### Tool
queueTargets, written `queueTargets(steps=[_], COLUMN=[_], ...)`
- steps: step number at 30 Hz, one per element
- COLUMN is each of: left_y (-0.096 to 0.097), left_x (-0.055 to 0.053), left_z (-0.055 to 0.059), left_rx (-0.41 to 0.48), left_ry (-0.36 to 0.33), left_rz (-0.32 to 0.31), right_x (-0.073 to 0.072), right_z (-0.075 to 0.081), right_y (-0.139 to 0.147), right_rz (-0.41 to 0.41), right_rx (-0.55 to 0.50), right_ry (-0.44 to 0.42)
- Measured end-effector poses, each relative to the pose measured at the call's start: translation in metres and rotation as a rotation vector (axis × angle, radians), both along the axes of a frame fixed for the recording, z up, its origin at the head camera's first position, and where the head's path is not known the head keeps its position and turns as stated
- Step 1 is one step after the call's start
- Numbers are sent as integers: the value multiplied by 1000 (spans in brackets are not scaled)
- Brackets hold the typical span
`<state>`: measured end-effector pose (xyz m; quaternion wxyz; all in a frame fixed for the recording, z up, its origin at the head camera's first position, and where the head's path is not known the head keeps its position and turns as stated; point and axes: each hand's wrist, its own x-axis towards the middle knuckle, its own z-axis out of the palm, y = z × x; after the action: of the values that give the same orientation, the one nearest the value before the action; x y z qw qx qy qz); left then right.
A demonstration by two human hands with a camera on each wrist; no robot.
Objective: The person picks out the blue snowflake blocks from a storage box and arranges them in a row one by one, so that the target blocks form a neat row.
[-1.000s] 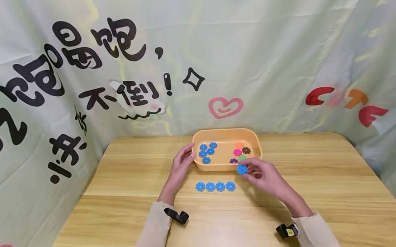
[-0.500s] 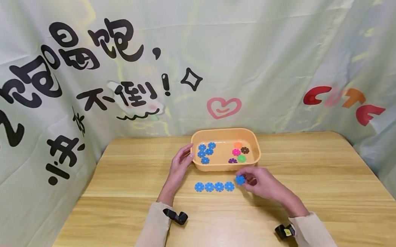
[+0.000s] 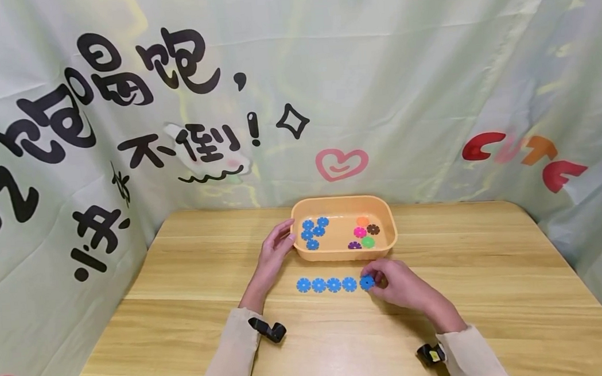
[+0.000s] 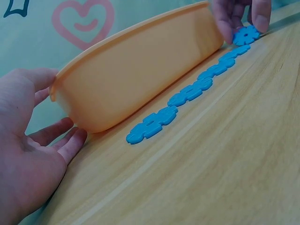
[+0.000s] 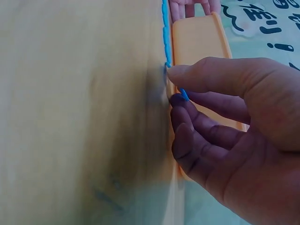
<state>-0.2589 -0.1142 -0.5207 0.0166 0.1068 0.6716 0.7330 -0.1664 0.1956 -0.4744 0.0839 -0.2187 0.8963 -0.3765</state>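
In the head view, my right hand (image 3: 397, 283) pinches a blue snowflake-shaped plastic disc (image 3: 367, 282) between thumb and fingertips. This disc is low over the table, at the right end of a row of several matching blue discs (image 3: 334, 285). The left wrist view shows it tilted, its face visible between the fingers (image 4: 261, 18). My left hand (image 3: 274, 253) holds the left end of an orange plastic tray (image 4: 136, 75), thumb at the rim and lower fingers against the outer wall. In the right wrist view, only the blue disc's edge (image 5: 184, 93) shows.
Inside the tray, several blue discs (image 3: 312, 245) lie at the left. Pink (image 3: 360, 232), brown (image 3: 373, 229), orange, green and purple discs lie at the right. The wooden table (image 3: 185, 333) meets a printed cloth backdrop (image 3: 409, 89) behind the tray.
My right hand has carried the blue disc down from the tray's front rim to the right end of the row. The left hand has stayed at the tray.
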Motion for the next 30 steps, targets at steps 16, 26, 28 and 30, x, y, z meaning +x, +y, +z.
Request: queueTargets(steps=[16,26,28,30], left_y=[-1,-3,-3,-2], left_x=[-1,0,0,0], left_z=[-1,1,1,1], left_rx=[1,-3,2,10], left_ry=[14,9,8,6], left_rz=[-1,-11,-14,-18], right_x=[0,0,1,2], right_z=[-3,-1,0,1], right_y=[-6,-7,-6,-5], right_rz=[-21,-30,-27,-24], right_rx=[31,27,32,35], right_ry=[54,34,38,37])
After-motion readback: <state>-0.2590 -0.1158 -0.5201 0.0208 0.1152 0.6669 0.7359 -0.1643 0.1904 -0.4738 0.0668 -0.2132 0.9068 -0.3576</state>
